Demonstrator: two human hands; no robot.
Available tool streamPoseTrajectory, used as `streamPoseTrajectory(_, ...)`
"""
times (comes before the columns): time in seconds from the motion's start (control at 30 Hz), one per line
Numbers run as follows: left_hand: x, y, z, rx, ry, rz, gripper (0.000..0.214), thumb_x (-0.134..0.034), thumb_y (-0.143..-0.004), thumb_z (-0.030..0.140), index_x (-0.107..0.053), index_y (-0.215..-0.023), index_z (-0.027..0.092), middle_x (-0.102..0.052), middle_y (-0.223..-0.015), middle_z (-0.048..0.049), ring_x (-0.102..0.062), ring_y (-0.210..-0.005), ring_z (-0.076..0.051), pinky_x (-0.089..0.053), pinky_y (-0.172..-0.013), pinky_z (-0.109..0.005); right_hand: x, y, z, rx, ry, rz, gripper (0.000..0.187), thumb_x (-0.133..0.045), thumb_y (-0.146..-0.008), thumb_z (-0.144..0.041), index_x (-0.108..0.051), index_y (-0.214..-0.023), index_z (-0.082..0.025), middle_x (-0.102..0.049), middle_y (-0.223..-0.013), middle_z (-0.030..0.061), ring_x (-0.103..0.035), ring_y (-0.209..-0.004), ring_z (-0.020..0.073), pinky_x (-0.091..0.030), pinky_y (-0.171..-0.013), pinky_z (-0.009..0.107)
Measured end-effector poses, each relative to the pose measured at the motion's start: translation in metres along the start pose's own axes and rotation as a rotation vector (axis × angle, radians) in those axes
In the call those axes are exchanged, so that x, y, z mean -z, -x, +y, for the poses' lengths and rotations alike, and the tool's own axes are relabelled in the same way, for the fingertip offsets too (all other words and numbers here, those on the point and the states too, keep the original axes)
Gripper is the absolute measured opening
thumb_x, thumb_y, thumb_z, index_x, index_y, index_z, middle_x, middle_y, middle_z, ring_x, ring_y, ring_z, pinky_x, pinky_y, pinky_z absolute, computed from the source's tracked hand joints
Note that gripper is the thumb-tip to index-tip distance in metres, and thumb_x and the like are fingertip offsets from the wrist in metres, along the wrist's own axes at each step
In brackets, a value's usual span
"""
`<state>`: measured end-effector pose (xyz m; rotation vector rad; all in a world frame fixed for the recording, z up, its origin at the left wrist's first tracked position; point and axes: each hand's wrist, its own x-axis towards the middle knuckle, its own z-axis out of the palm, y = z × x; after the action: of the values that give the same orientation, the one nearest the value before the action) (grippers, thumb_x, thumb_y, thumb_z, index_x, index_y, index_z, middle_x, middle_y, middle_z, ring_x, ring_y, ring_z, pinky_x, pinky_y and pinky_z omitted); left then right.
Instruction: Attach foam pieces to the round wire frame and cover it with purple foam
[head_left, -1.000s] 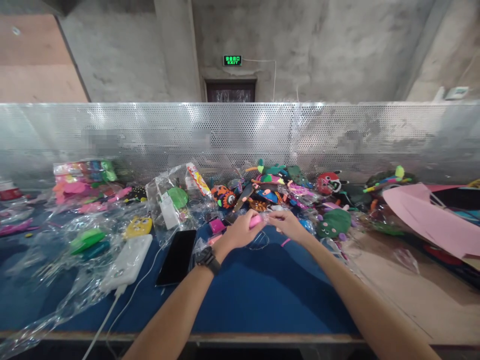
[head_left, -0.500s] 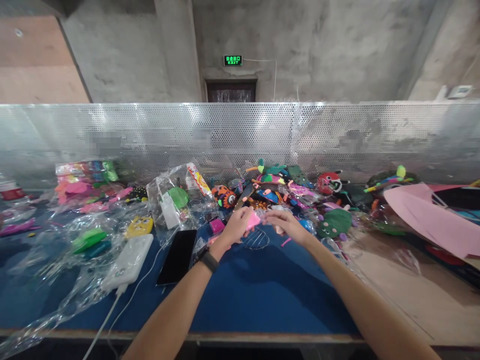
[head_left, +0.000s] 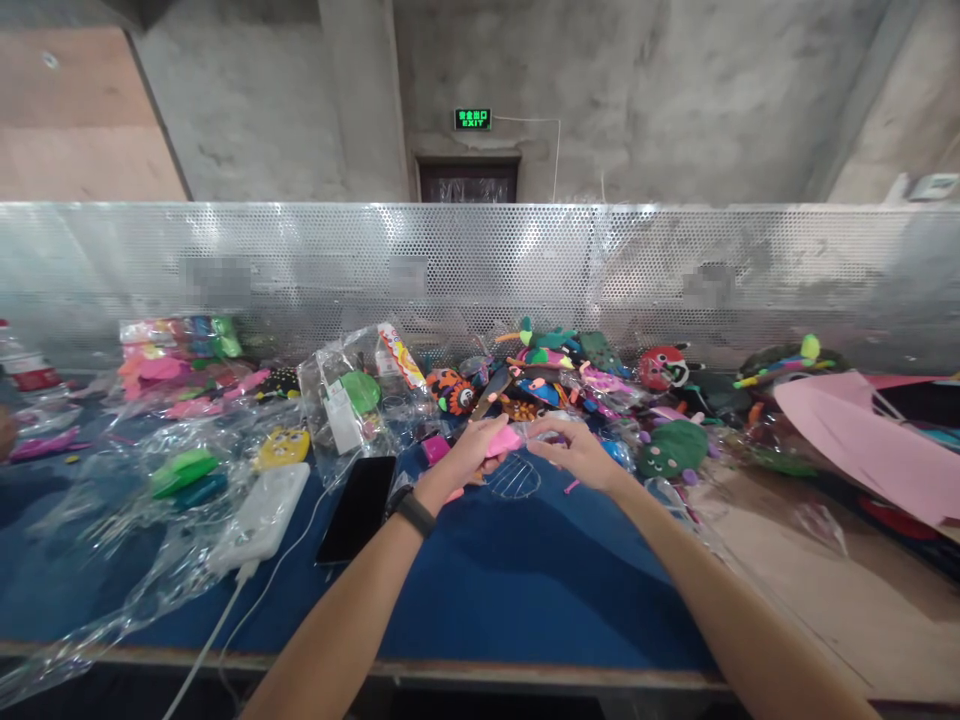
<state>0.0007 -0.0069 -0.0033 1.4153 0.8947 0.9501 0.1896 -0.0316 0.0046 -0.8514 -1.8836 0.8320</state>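
Note:
My left hand, with a dark watch on its wrist, is closed around a bright pink lump of soft modelling clay. What looks like clear plastic film stretches from the clay towards my right hand. The fingers of my right hand are bent together at that film, though what lies between them is hard to make out. Below the hands, a round outline with lines shows on the blue mat. A magenta block sits left of my left hand.
A black phone and a white power bank with a cable lie on the left. Clay figures, including a green one, crowd the back beneath a perforated metal screen. Pink sheets lie right; a bottle stands far left.
The view has shifted slightly, bringing more of the bottle into sight at the left. Both hands stay close together at the pink clay, with only small finger movements.

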Motion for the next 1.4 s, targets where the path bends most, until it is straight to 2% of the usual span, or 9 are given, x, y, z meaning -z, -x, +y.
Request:
streamPoseTrajectory(0.13,0.001,0.0,-0.002,0.033,-0.002,-0.016,0.044,-0.048,-0.081,0.058,-0.048,-0.065,0.017,-0.04,-0.038,0.0058,-0.028,-0.026,-0.005,-0.012,-0.029,-0.018,-0.002,0.001,0.001,-0.048,0.006,-0.008,0.031,-0.06,-0.079,-0.047,-0.059,-0.086,-0.017,-0.05,-0.066,-0.0028,-0.043,-0.048,0.0062,-0.037,-0.043,0.019)
streamPoseTrajectory(0.37,0.003,-0.003,-0.006,0.044,0.016,-0.011,0.039,-0.05,-0.082,0.055,-0.053,-0.073,0.017,-0.041,-0.04,0.007,-0.028,-0.025,-0.004,-0.013,-0.031,-0.018,-0.004,-0.002,0.008,-0.05,-0.088,-0.013,0.029,-0.058,-0.081,-0.046,-0.055,-0.083,-0.017,-0.043,-0.06,-0.0057,-0.037,-0.045,0.005,-0.03,-0.041,0.018)
streamPoseTrajectory(0.57,0.004,-0.004,-0.006,0.013,0.01,0.037,0.034,-0.051,-0.084,0.047,-0.052,-0.072,0.016,-0.044,-0.041,0.0057,-0.03,-0.027,-0.004,-0.017,-0.032,-0.018,-0.003,-0.002,0.01,-0.089,-0.052,-0.018,0.032,-0.054,-0.083,-0.049,-0.059,-0.081,-0.017,-0.047,-0.057,-0.0042,-0.04,-0.044,0.0066,-0.032,-0.042,0.02)
streamPoseTrajectory(0.73,0.002,-0.006,-0.009,-0.043,-0.02,0.109,0.031,-0.052,-0.085,0.044,-0.053,-0.072,0.016,-0.043,-0.04,0.0056,-0.033,-0.028,-0.005,-0.02,-0.032,-0.018,-0.005,-0.003,0.013,-0.062,-0.006,0.008,0.032,-0.055,-0.082,-0.048,-0.059,-0.08,-0.017,-0.054,-0.067,-0.0016,-0.044,-0.046,0.0066,-0.034,-0.043,0.02)
streamPoseTrajectory(0.97,0.002,-0.011,-0.016,-0.062,-0.056,0.119,0.031,-0.053,-0.084,0.044,-0.053,-0.073,0.016,-0.043,-0.041,0.006,-0.033,-0.027,-0.005,-0.021,-0.032,-0.018,-0.01,-0.007,0.018,-0.074,-0.028,0.051,0.032,-0.053,-0.084,-0.048,-0.06,-0.091,-0.018,-0.058,-0.07,-0.0008,-0.042,-0.044,0.0058,-0.031,-0.04,0.018)
streamPoseTrajectory(1.07,0.003,-0.009,-0.014,-0.014,-0.018,0.1,0.031,-0.053,-0.084,0.046,-0.053,-0.074,0.017,-0.04,-0.04,0.0072,-0.031,-0.027,-0.004,-0.02,-0.033,-0.018,-0.009,-0.007,0.017,-0.079,-0.028,0.043,0.033,-0.053,-0.084,-0.048,-0.06,-0.093,-0.017,-0.059,-0.071,-0.0003,-0.043,-0.044,0.0057,-0.031,-0.039,0.018)
streamPoseTrajectory(1.27,0.007,-0.004,-0.008,0.052,0.062,0.063,0.03,-0.054,-0.083,0.047,-0.052,-0.077,0.018,-0.036,-0.039,0.0087,-0.028,-0.027,-0.004,-0.016,-0.033,-0.018,-0.001,-0.003,0.013,-0.112,-0.106,-0.08,0.036,-0.062,-0.079,-0.044,-0.061,-0.108,-0.022,-0.062,-0.082,0.0011,-0.04,-0.045,0.0043,-0.033,-0.041,0.019)
streamPoseTrajectory(1.4,0.006,-0.004,-0.007,0.115,0.04,0.011,0.031,-0.052,-0.082,0.049,-0.05,-0.075,0.019,-0.036,-0.038,0.0084,-0.026,-0.026,-0.005,-0.013,-0.033,-0.018,-0.001,-0.003,0.015,-0.132,-0.148,-0.058,0.033,-0.062,-0.078,-0.044,-0.066,-0.101,-0.02,-0.063,-0.072,0.0007,-0.038,-0.043,0.0044,-0.031,-0.039,0.018)
